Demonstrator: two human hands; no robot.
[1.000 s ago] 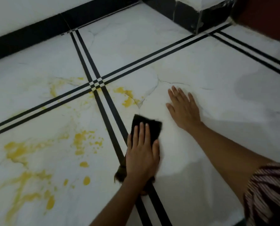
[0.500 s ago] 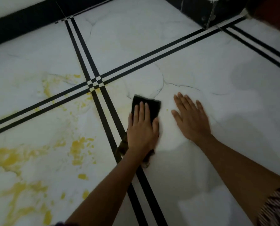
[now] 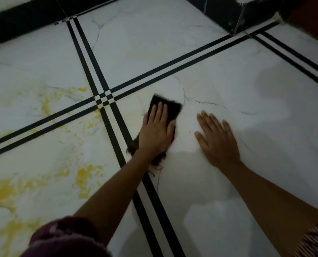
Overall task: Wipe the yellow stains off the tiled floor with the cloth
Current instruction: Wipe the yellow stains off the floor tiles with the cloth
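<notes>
Left hand flat, fingers straight and together, pressing cloth onto floor just right of black stripes; palm load likely for scrubbing. Right hand splayed on tile, apparently bracing. Yellow stains mostly on left tiles, unwiped; speck between hands.

yellow stains, dark cloth, black-striped white floor

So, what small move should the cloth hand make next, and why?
Probably slide the cloth slightly right: the left hand presses it flat, and a small yellow speck lies beside it, before the right hand. The larger yellow stains lie across the black stripes.
</notes>
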